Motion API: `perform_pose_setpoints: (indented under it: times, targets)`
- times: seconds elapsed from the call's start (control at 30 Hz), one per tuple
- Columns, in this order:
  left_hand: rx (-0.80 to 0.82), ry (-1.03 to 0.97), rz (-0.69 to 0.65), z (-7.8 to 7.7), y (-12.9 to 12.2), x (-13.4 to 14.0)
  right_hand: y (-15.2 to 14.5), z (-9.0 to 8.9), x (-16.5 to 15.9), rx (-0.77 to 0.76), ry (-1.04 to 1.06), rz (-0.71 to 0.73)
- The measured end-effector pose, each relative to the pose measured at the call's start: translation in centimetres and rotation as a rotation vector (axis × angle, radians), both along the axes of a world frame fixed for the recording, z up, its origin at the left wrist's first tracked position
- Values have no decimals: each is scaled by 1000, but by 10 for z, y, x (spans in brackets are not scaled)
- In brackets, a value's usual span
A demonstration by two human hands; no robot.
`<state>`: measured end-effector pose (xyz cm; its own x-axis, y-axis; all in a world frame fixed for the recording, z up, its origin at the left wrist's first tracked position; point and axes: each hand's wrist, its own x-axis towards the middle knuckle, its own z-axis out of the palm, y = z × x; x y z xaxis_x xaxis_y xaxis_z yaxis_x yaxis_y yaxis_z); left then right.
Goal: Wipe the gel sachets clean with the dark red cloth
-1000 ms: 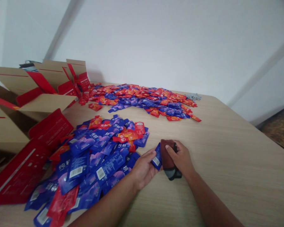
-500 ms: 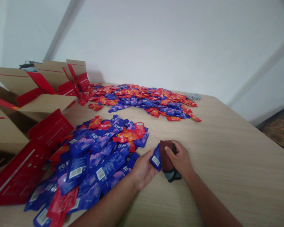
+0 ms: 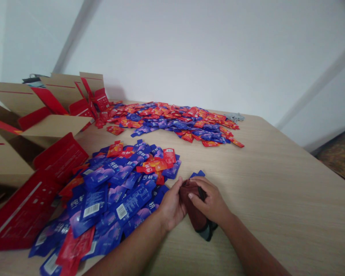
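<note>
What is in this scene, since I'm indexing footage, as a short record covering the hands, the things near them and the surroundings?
Right hand: grips a brown cloth bundle, thumb on top
Left hand: at the bundle's left edge; grip partly hidden
Beyond right hand: a blue packet, mostly hidden
Near pile: mostly blue packets, some red
Far pile: mixed red and blue packets
Left side: open cardboard boxes
Surface: light wood-look table

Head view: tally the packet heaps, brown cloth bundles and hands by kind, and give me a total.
Packet heaps: 2, the near heap and the far heap
Brown cloth bundle: 1
Hands: 2, the left hand and the right hand
Total: 5
</note>
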<state>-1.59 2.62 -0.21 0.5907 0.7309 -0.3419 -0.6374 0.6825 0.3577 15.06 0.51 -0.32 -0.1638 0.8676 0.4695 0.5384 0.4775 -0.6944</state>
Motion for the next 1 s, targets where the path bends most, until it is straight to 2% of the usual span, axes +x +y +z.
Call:
perform_pose_setpoints:
  times: [0.1,0.27,0.4,0.7,0.87,1.0]
  targets:
    - [13,-24,6,1,0,2,4,-1,3,-23,37,-70]
    - [98,94,41,0,-3,4,8,-2,7,-39,99,-166]
    - [161,109,48,0,-5,3,10,-2,8,-74,130,-199]
    - [126,112,26,-2,-3,2,14,-4,15,-158,180,-318]
    - [115,104,24,-3,-3,3,14,-2,14,-118,150,-282]
    - [83,111,24,-3,-3,3,9,-2,11,-38,89,-178]
